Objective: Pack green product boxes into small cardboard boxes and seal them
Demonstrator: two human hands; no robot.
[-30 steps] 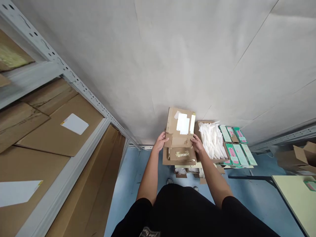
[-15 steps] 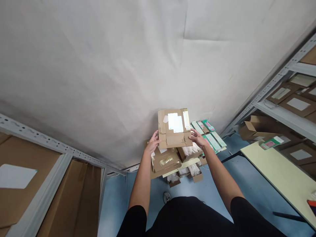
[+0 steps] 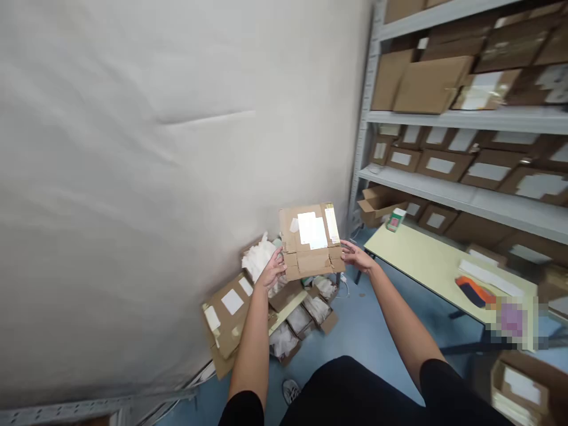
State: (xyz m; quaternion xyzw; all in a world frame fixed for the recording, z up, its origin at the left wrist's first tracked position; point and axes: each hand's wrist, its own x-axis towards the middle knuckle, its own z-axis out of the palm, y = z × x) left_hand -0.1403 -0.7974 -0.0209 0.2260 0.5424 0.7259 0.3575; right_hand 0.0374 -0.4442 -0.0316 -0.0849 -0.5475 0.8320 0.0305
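Note:
Between my two hands is a brown cardboard box [image 3: 306,261] with white paper labels on its face. My left hand [image 3: 272,271] grips its left edge, thumb on the front. On the opposite side my right hand [image 3: 355,257] holds the right edge with its fingers. The box is raised in front of me, above the low bench by the wall. Below and to its left lie a flat labelled carton [image 3: 228,322] and a heap of white wrapping material [image 3: 257,260].
Several open boxes with white bags [image 3: 298,319] stand low on the blue floor. A pale table [image 3: 412,254] at right bears a small green-and-white box [image 3: 396,219] and an orange-and-black tool [image 3: 474,291]. Behind it, a metal shelf [image 3: 452,120] is filled with cartons.
My view has swung to the right, bringing the shelf and table further in. The cardboard box stays between my hands and has moved away from above the bench's stacked cartons.

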